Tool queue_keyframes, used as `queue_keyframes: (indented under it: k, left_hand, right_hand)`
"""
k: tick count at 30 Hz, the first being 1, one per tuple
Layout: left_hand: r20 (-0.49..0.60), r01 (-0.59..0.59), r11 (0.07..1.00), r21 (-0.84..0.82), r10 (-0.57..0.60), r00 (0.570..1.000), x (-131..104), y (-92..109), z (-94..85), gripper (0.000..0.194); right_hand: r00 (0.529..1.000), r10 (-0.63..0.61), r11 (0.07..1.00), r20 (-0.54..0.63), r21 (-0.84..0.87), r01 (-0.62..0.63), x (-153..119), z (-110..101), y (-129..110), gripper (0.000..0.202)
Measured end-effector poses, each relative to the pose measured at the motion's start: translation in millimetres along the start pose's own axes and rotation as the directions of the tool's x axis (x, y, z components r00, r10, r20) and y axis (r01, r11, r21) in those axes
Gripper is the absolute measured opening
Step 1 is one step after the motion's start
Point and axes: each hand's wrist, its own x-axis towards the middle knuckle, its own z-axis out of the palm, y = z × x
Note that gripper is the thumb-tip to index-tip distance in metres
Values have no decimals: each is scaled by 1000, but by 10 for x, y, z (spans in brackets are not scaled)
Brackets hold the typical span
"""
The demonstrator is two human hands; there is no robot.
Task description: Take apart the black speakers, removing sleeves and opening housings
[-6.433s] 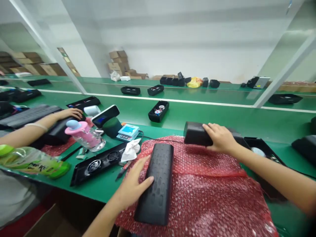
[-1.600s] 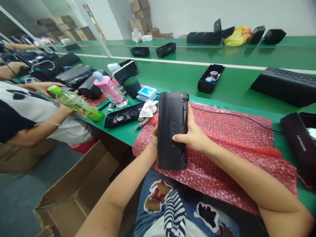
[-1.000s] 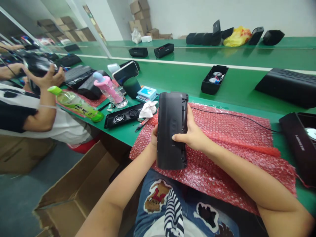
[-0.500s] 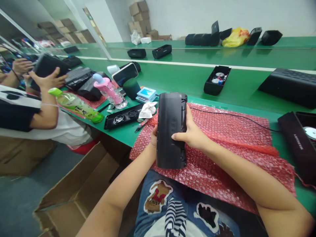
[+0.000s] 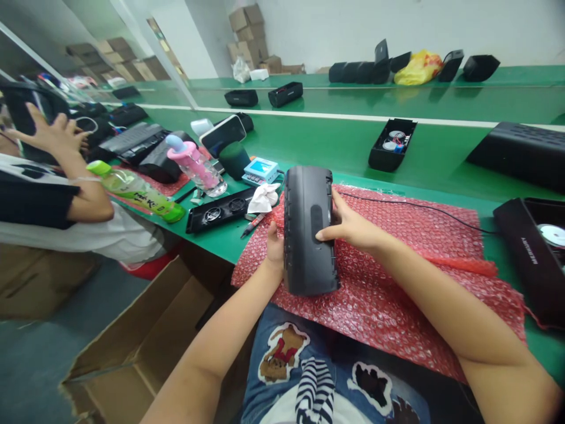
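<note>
I hold a black plastic speaker housing upright above red bubble wrap. Its curved face with an oval button panel is toward me, and small notches line its long edges. My left hand grips its left side, thumb up and the other fingers hidden behind. On the right side my right hand clasps it, the thumb pressing on the face just below the panel. Left of it lie a black speaker panel with two round openings, a crumpled white tissue and a marker pen.
An open speaker shell with wired drivers stands on the green bench. Another speaker body is at the right. A green bottle and a pink-topped bottle stand left. A co-worker's hand and an open carton are also there.
The housing has turned slightly in my hands, showing more of its left edge notches. My left thumb has come away from its face. The co-worker's hand and black housing have moved left.
</note>
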Motion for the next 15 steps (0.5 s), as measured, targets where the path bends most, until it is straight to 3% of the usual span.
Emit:
queue_keyframes:
  k: [2, 4, 7, 10, 15]
  left_hand:
    - [-18, -26, 997, -66, 25, 1000, 30, -8, -25, 102]
    - [-6, -34, 991, -126, 34, 999, 35, -5, -22, 100]
    - [74, -2, 991, -135, 12, 997, 19, 10, 2, 97]
    - [174, 27, 996, -85, -12, 985, 7, 15, -7, 98]
    - [359, 42, 997, -57, -19, 933, 7, -6, -77, 80]
  right_hand:
    - [987, 161, 985, -12, 63, -160, 65, -195, -32, 108]
    - [967, 254, 956, -8, 154, -250, 120, -388, -37, 81]
    - [977, 214, 933, 1, 295, -205, 162, -621, 31, 56]
    - [975, 218, 896, -32, 403, -187, 167, -764, 155, 47]
    - [949, 313, 820, -28, 512, -255, 217, -811, 339, 49]
